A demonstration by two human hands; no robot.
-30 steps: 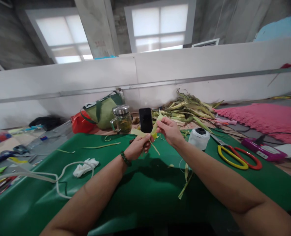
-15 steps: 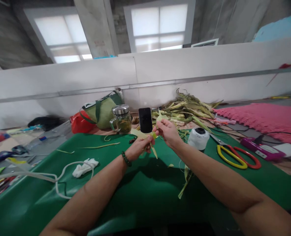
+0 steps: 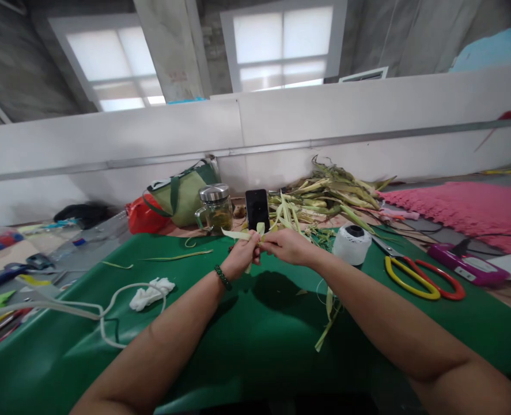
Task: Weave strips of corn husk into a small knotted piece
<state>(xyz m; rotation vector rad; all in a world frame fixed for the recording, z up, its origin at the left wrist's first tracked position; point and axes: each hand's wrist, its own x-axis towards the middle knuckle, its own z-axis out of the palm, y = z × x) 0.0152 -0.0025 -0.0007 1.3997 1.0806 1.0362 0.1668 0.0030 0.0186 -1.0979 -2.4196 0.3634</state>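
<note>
My left hand (image 3: 242, 255), with a beaded bracelet at the wrist, is closed on a pale green corn husk strip (image 3: 234, 234) whose pointed end sticks out to the left. Close against it, my right hand (image 3: 291, 246) pinches the husk too, fingertips nearly touching those of the left. A short folded piece of husk rises between the hands. Just how the husk lies under the fingers is hidden. Behind the hands, a black phone (image 3: 257, 206) stands upright. Loose pale husk strips (image 3: 288, 212) show just beyond the right hand.
Behind lies a heap of husks (image 3: 330, 187). A white thread spool (image 3: 352, 246) and scissors (image 3: 413, 278) are on the right of the green mat (image 3: 255, 346). A glass jar (image 3: 218, 216), green bag (image 3: 184, 202), crumpled tissue (image 3: 151, 293) and white cord (image 3: 102, 314) are to the left.
My right hand has moved down and left, against my left hand, and its fingers now pinch at the same spot. The view has shifted slightly.
</note>
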